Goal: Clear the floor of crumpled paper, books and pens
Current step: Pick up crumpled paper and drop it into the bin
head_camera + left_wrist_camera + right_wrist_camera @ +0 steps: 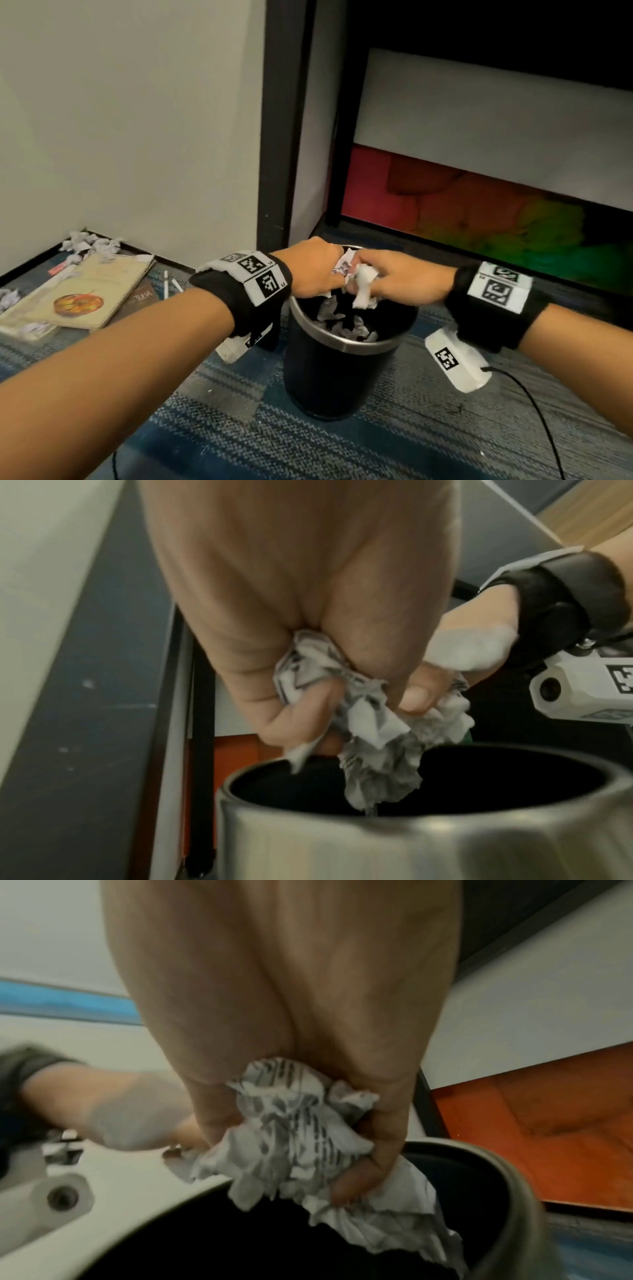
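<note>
Clutching crumpled paper (363,284), the right hand (404,281) and the left hand (317,267), each closed on a wad, meet just above the black bin (339,370). Left of the left hand, books (85,294), pens (171,286) and more paper balls (90,245) litter blue patterned carpet (308,445) by a white wall. The bin's depth stays dark.

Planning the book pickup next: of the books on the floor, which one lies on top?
The tan book with the orange bowl picture; it overlaps the dark brown book beneath its right edge.
</note>
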The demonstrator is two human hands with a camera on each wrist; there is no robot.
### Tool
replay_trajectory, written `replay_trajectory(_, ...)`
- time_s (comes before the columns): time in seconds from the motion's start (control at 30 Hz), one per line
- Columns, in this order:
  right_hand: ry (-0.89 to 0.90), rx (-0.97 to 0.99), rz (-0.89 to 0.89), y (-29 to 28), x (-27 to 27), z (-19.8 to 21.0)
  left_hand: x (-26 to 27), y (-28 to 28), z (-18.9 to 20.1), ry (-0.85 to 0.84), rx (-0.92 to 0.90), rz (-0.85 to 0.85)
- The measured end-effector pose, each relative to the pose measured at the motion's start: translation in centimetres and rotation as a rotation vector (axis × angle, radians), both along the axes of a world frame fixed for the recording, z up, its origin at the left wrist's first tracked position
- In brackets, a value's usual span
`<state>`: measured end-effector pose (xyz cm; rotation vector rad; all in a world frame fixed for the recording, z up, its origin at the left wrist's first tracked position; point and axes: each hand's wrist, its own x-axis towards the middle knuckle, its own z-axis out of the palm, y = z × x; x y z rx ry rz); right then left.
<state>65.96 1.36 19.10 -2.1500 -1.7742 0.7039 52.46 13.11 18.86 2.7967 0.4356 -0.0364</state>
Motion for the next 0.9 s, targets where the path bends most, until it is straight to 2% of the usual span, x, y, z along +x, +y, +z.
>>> replay_trajectory(0.1, -0.293, -0.076, 0.065, 0.5, 0.8, -2.2, 2.1, -0.4, -1.7, 0.215, 0.05, 0.03)
replay_trajectory(0.17, -0.344, -0.177, 0.142, 0.5, 0.8, -3.0, 2.7, -0.8, -2.5, 0.384, 0.04, 0.022)
replay_trajectory(0.2, -0.346, -0.219, 0.18, 0.4, 0.8, -3.3, 2.8, -0.8, -2.6, 0.409, 0.021, 0.013)
replay_trajectory(0.33, -0.309, -0.206, 0.212, 0.7, 1.3, -2.5, 2.0, 0.2, -1.4, 0.217, -0.083, 0.055)
replay_trajectory(0.47, -0.436, -0.05, 0.111, 1.9, 0.6, -0.2, -0.6, 2.4, 0.6, 0.021, -0.158, 0.133)
replay_trajectory(0.53, -0.448, 0.028, 0.083, 2.7, -0.8, 1.4, -2.5, 3.8, 0.8, 0.022, -0.221, 0.154)
replay_trajectory(0.63, -0.384, 0.135, 0.096, 4.5, -4.5, 3.4, -5.9, 5.8, 0.8, 0.181, -0.315, 0.162)
replay_trajectory(0.73, -0.379, 0.178, 0.155, 7.3, -9.4, 4.4, -9.9, 8.2, 0.3, 0.305, -0.16, 0.225)
replay_trajectory(0.83, -0.433, 0.147, 0.204, 11.3, -14.7, 4.2, -14.8, 10.7, -0.7, 0.283, 0.047, 0.357)
replay_trajectory(0.9, -0.429, 0.098, 0.251, 14.3, -18.3, 3.4, -18.4, 12.1, -1.6, 0.245, 0.091, 0.477)
